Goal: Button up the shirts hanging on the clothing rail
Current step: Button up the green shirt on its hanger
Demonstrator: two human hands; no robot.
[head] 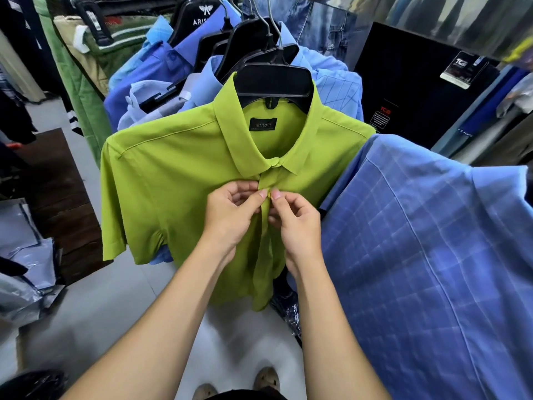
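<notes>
A lime-green short-sleeved shirt (173, 174) hangs facing me on a black hanger (274, 82). Its collar button is closed; below my hands the front placket hangs loose. My left hand (230, 212) pinches the placket edge just under the collar. My right hand (297, 220) pinches the opposite edge, thumb tips nearly meeting at a small yellow-green button (269, 194).
A blue checked shirt (427, 255) hangs close on the right, its shoulder against the green one. Several blue shirts (161, 70) on black hangers hang behind. Green and dark garments line the left. Plastic-wrapped packages (26, 255) lie on the floor at left. My feet (266, 378) stand below.
</notes>
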